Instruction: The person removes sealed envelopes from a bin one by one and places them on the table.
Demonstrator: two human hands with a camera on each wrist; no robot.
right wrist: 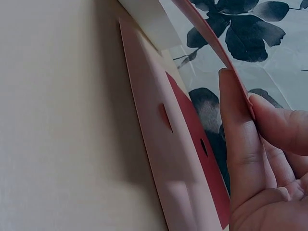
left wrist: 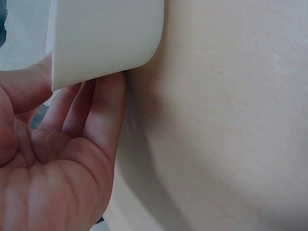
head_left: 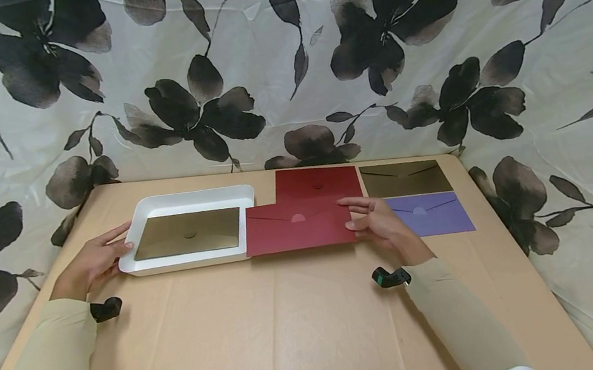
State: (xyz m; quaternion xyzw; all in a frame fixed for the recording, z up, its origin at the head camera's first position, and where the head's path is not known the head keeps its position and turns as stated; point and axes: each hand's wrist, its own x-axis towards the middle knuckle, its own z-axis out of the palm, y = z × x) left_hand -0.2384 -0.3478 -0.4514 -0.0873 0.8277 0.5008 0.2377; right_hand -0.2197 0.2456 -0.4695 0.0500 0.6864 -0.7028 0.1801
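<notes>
My left hand grips the left end of a white tray, its thumb at the rim and its fingers against the outer wall and underside. A gold envelope lies flat in the tray. My right hand pinches the right edge of a red envelope, held above the table. Thumb and fingers meet on that thin envelope in the right wrist view. Below it lie a pinkish envelope and a darker red envelope. The held envelope's left end overlaps the tray's right corner in the head view.
Behind the held envelope lies a darker red envelope. To the right are a dark gold envelope and, in front of it, a purple envelope. The tan table meets a floral cloth at its back edge.
</notes>
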